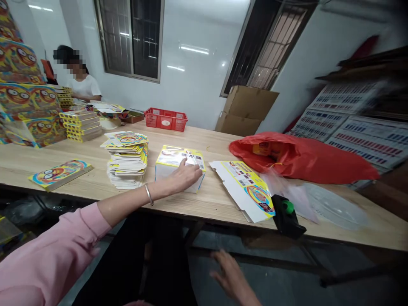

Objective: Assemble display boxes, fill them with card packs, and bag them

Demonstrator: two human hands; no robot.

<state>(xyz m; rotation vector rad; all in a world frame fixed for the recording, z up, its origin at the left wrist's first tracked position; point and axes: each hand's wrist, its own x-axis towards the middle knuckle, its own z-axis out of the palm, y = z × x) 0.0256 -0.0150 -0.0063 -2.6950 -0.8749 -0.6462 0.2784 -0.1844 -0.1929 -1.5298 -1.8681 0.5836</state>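
Observation:
A white and yellow printed box (168,172) stands on the wooden table in front of me. My left hand (186,175) rests across its top, fingers stretched toward the right edge and thumb raised. Below the front table edge, my right hand (228,270) hangs in the air, slightly blurred, fingers apart with nothing in them. Left of the box is an uneven stack of printed cartons (127,165). On its right, flat unfolded cartons (247,189) lie close to a black tape dispenser (288,216) with a green centre.
A red bag (318,159) lies open at the right, near clear plastic (334,206). One printed box (60,173) lies at the left. A red basket (165,120) stands at the back. Boxes (32,104) pile up on the far left, where a person (84,87) sits.

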